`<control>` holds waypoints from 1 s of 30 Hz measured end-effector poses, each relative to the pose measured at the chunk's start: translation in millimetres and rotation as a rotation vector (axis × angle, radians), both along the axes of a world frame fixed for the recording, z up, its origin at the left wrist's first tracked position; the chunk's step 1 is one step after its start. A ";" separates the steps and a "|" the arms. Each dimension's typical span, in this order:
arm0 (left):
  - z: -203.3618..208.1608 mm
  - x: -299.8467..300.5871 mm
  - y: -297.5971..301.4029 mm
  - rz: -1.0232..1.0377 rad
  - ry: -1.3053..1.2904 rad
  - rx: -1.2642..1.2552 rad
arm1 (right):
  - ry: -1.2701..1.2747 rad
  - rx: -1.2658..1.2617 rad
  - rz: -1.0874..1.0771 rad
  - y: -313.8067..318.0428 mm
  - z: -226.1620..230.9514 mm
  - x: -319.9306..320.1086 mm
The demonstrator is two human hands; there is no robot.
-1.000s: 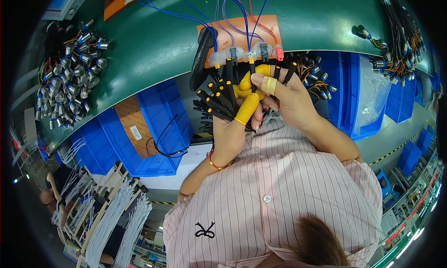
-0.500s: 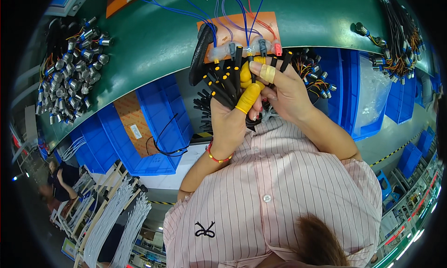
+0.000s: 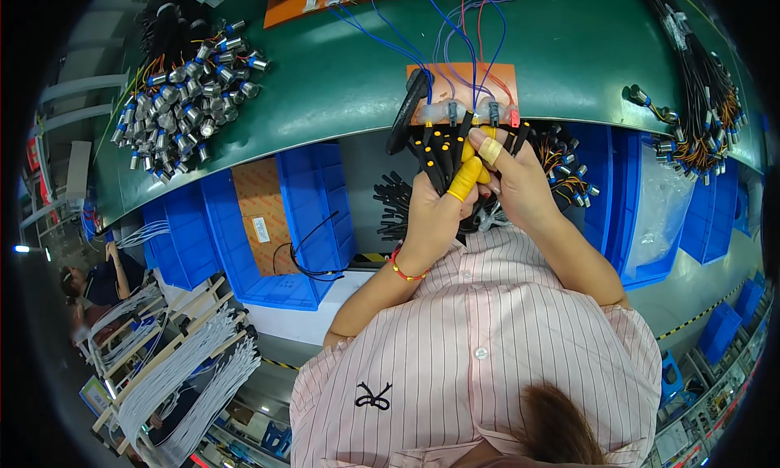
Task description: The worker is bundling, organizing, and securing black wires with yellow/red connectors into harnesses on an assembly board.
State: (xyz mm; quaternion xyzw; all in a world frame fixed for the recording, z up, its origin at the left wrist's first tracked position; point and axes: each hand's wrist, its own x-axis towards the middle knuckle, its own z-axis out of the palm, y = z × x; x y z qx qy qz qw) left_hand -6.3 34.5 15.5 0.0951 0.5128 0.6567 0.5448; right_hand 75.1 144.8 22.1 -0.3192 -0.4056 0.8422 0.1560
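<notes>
My left hand [image 3: 439,212], with yellow finger cots on it, is closed around a bundle of black cables [image 3: 439,158] whose cut ends show yellow. Against it, my right hand [image 3: 524,188] is closed, a beige band wrapped round its thumb; it pinches one of these black cables at the board's near edge. That orange board [image 3: 443,82] lies at the table's front edge and carries clear blobs, grey clips [image 3: 493,112] and a red clip [image 3: 513,117]. Blue, purple and red wires [image 3: 463,33] run back from it. A thick black piece [image 3: 406,114] leans along its left side. Fingers hide the pinched cable's tip.
Metal-capped cable connectors [image 3: 191,102] are heaped at the green table's [image 3: 341,86] left; more cables [image 3: 707,102] hang over its right end. Blue bins [image 3: 301,285] stand below. White cables [image 3: 175,379] lie on a rack at lower left, near another person [image 3: 118,277].
The view has shifted, so the board and both hands appear farther right and slightly lower. Both hands keep their grip on the black cables.
</notes>
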 end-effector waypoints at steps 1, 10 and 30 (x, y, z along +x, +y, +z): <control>2.3 1.5 -3.5 -0.017 0.018 -0.055 | -0.087 0.050 -0.049 -5.7 4.5 1.2; -6.3 4.3 -7.4 0.112 0.196 0.146 | 0.070 -0.214 -0.274 -3.4 -1.1 19.6; 6.0 2.5 -5.3 -0.164 -0.023 -0.027 | -0.061 0.022 -0.032 0.8 28.1 10.3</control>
